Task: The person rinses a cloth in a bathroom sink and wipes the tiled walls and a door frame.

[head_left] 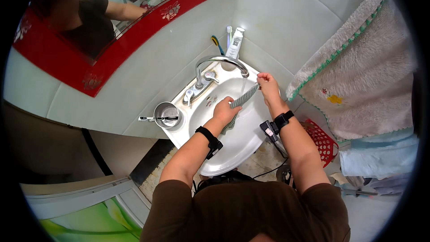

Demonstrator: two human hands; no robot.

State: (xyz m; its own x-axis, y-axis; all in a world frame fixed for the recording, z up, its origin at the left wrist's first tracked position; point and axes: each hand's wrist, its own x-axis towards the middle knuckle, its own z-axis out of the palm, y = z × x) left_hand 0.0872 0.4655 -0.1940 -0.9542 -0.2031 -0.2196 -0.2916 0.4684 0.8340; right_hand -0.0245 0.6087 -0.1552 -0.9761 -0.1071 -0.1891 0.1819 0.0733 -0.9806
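A grey-green striped cloth (pixel 245 97) is stretched over the white washbasin (pixel 233 163), slanting up to the right. My left hand (pixel 225 111) grips its lower part, and a crumpled end hangs below that hand into the bowl. At the upper right, my right hand (pixel 268 88) pinches the other end between thumb and fingers, near the basin's right rim. The curved chrome faucet (pixel 221 58) arches above the cloth, its spout just left of my right hand. Whether water is running is too small to tell.
A metal cup (pixel 166 111) with a toothbrush across it stands on the basin's left corner. A white tube (pixel 235 42) and toothbrushes are at the back corner. Towels (pixel 358 76) hang on the right above a red basket (pixel 320 141). A red-framed mirror (pixel 134 31) is at upper left.
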